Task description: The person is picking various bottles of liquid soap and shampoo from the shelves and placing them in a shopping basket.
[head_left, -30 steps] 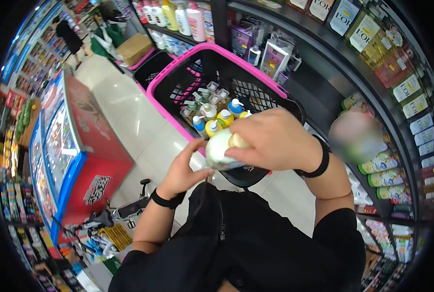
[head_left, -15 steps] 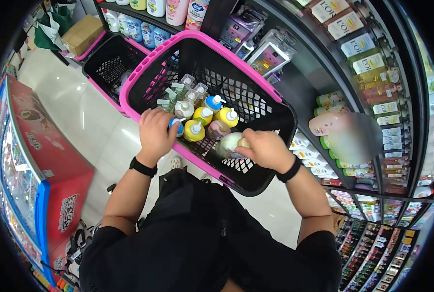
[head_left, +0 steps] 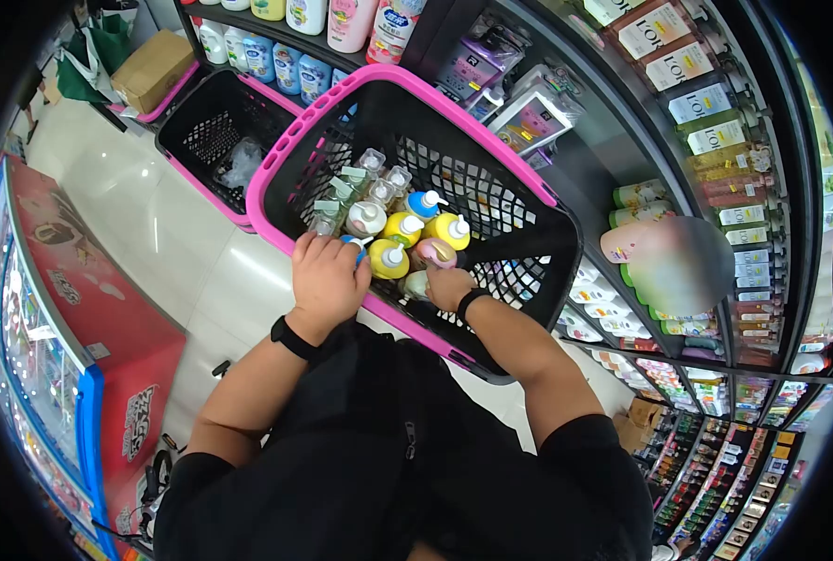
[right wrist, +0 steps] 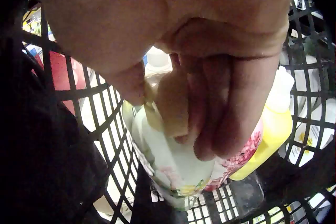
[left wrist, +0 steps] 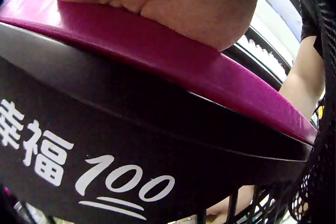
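My right hand (head_left: 449, 288) reaches down inside a black shopping basket with a pink rim (head_left: 488, 136). Its fingers and thumb pinch the cream-coloured top of a pale green pump bottle (right wrist: 157, 142) with a floral print, which stands low in the basket, partly hidden by the hand. Beside it is a pink floral bottle (head_left: 435, 252), then yellow pump bottles (head_left: 389, 261). My left hand (head_left: 328, 285) grips the near side of the rim, palm on the pink edge (left wrist: 147, 50), fingers over the inside by a mostly covered blue-topped bottle (head_left: 353, 248).
Several clear-capped bottles (head_left: 328, 210) and another blue-topped bottle (head_left: 424, 204) fill the basket's left part. A second basket (head_left: 197, 126) stands behind. Stocked shelves (head_left: 575, 154) run along the back and right. A red freezer (head_left: 80, 280) is at the left.
The pale green bottle went from in front of my body down into the basket, then leftward beside the others. My left hand left the bottle and moved to the rim.
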`<state>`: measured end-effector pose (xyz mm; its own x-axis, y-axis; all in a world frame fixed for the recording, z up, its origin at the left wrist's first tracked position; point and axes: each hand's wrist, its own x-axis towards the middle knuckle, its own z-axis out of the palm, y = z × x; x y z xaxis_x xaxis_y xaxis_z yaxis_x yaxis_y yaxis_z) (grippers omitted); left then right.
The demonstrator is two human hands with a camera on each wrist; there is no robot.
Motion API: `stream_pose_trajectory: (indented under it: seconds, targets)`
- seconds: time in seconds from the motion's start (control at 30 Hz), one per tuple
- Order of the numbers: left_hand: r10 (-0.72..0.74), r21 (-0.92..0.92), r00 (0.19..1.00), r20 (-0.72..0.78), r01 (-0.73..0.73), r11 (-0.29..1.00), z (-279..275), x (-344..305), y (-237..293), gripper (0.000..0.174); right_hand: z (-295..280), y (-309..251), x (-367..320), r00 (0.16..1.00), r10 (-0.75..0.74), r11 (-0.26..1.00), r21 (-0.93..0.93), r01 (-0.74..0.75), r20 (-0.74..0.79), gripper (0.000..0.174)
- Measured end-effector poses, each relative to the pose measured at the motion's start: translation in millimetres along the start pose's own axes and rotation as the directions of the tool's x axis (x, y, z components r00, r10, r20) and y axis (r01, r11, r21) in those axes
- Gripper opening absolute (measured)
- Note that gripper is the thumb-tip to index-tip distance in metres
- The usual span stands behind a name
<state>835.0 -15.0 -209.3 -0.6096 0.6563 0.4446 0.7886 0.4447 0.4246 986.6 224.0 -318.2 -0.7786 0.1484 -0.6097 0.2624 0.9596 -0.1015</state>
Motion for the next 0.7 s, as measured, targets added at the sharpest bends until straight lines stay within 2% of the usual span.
stream_pose_trajectory:
  seconds: [0.23,0.27,0.33,0.4,0.43,0.47,0.5,0.57,0.63,0.67,0.7]
  targets:
    - [0.020,0.043,1.000,0.020,-0.021,0.999,2,2,2,0.016,25,8,16,0.993,0.073,0.989,0.134,-0.060,-0.090,0.033]
    - [0.033,0.050,0.999,0.024,-0.034,0.998,2,2,2,0.017,31,11,19,0.993,0.095,0.980,0.183,-0.082,-0.065,0.048]
    - [0.028,0.069,0.999,0.044,-0.031,0.997,0,-1,2,0.017,46,9,20,0.994,0.071,0.982,0.181,-0.054,-0.087,0.048]
    - [0.076,0.069,0.996,0.050,-0.079,0.994,2,4,2,0.016,51,11,14,0.977,0.072,0.987,0.157,-0.041,-0.199,0.045]
    - [0.107,0.070,0.993,0.052,-0.111,0.991,4,3,1,0.016,45,13,13,0.990,-0.010,0.986,0.164,0.033,-0.139,0.042]
    - [0.096,0.064,0.991,0.093,-0.102,0.993,6,1,-2,0.015,27,7,3,0.993,0.029,0.989,0.147,-0.012,-0.116,0.042]
    - [0.080,0.068,0.987,0.138,-0.089,0.994,9,-2,-6,0.014,3,1,-7,0.999,0.049,0.994,0.096,-0.046,-0.023,0.044]
    - [0.065,0.083,0.980,0.186,-0.082,0.993,5,1,0,0.013,-23,3,-37,0.975,0.068,0.975,0.221,-0.019,-0.214,0.040]
    - [0.004,0.133,0.950,0.311,-0.047,0.990,0,2,6,0.014,-35,17,-59,0.906,0.072,0.948,0.312,0.069,-0.417,0.042]
    - [-0.013,0.109,0.935,0.355,-0.027,0.994,-1,2,10,0.015,-59,25,-88,0.863,0.088,0.924,0.364,0.115,-0.498,0.045]
    - [0.042,-0.006,0.938,0.344,-0.042,0.999,0,3,13,0.014,-59,41,-105,0.739,0.122,0.888,0.406,0.218,-0.662,0.042]
